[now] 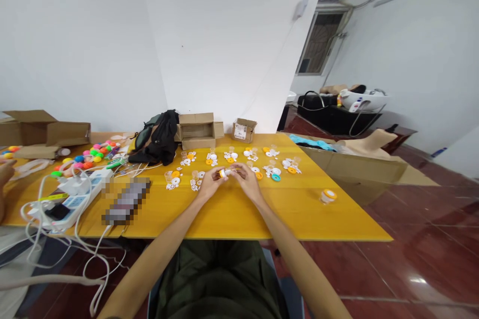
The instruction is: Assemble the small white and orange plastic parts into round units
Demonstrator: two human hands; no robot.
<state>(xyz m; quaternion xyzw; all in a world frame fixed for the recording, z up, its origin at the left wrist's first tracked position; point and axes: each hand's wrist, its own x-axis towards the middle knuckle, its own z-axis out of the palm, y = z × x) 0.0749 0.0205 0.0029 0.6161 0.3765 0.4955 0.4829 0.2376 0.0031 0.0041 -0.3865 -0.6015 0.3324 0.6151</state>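
Observation:
Over the middle of the table, my left hand point(210, 183) is closed around a small orange-and-white lid point(223, 173). My right hand point(246, 180) meets it from the other side, its fingertips pinching a small white piece point(229, 172) against the lid. How the two fit together is too small to make out. Beyond my hands lie several groups of parts: clear cups point(195, 175), orange rings point(259, 175), white discs point(175, 180) and small white cut-out pieces point(170, 187). One ring is teal point(276, 178). A clear jar with an orange lid point(328, 196) stands apart at the right.
A white power strip point(80, 204) with tangled cables and a phone point(127, 202) lie on the left. Behind are colourful balls point(98, 152), a black bag point(160, 137) and open cardboard boxes point(197, 129). Another person's hand point(5, 174) shows at the left edge. A large carton point(344, 172) stands right.

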